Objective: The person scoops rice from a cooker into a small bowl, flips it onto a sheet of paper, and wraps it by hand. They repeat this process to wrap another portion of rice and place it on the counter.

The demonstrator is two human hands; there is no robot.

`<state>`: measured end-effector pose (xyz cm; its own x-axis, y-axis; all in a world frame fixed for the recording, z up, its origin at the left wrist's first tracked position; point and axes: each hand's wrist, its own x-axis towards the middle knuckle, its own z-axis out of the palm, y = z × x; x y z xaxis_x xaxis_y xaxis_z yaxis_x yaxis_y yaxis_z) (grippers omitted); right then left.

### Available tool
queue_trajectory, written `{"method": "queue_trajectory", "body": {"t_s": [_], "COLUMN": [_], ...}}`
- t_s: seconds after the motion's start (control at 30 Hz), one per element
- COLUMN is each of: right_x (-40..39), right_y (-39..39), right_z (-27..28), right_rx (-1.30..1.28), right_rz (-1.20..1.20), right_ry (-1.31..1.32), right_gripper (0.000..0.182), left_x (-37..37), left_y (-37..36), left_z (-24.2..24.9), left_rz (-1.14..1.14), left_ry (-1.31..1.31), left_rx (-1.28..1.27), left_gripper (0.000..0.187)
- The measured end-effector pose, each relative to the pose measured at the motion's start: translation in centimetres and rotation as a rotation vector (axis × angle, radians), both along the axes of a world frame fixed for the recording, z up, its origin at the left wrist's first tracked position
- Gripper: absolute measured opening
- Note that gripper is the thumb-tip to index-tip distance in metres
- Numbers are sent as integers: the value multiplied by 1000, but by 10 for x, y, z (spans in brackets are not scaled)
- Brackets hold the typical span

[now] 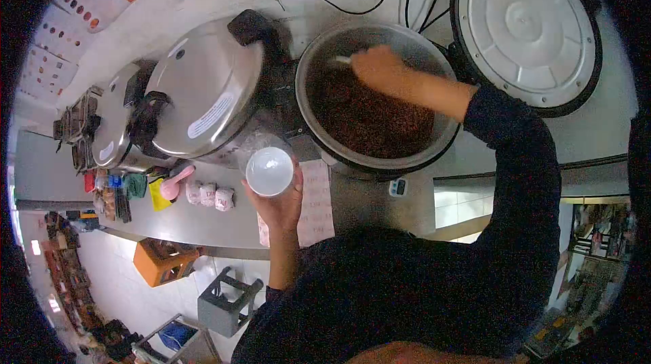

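My left hand is wrapped round a small white bowl, its round opening facing up and its inside plain white. Something clear, like thin plastic, shows at the bowl's far side. Inside the large open pot, my right hand is closed round a white handle; the tool's other end is hidden. Dark reddish-brown, grainy food fills much of the pot, below my right hand.
A removed pot lid leans at the right. Left stand two lidded steel cookers. On the counter lie a pink-patterned sheet, small wrapped packets, a pink scoop and a small timer. Stools stand below.
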<state>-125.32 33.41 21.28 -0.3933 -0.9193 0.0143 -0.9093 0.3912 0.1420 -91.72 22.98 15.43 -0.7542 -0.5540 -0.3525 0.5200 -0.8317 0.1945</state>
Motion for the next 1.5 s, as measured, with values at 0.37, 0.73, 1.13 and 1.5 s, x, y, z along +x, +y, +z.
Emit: {"method": "queue_trajectory", "body": {"t_s": [0.37, 0.73, 1.13, 1.5], "right_x": [11, 52, 16, 90], "right_y": [1, 22, 82, 119], "right_z": [-32, -22, 41, 109], "right_rx": [158, -13, -119, -299], "right_rz": [-2, 37, 25, -227], "right_ry": [-97, -452, -735, -248], "right_gripper": [22, 28, 33, 24], "left_x": [37, 25, -49, -183], "left_y": [6, 15, 6, 67], "left_z": [-6, 20, 94, 100], "left_rz": [-173, -141, -237, -433], "left_ry": [-90, -23, -96, 102], "left_rx": [-203, -367, -641, -435], "left_gripper": [64, 66, 52, 46]}}
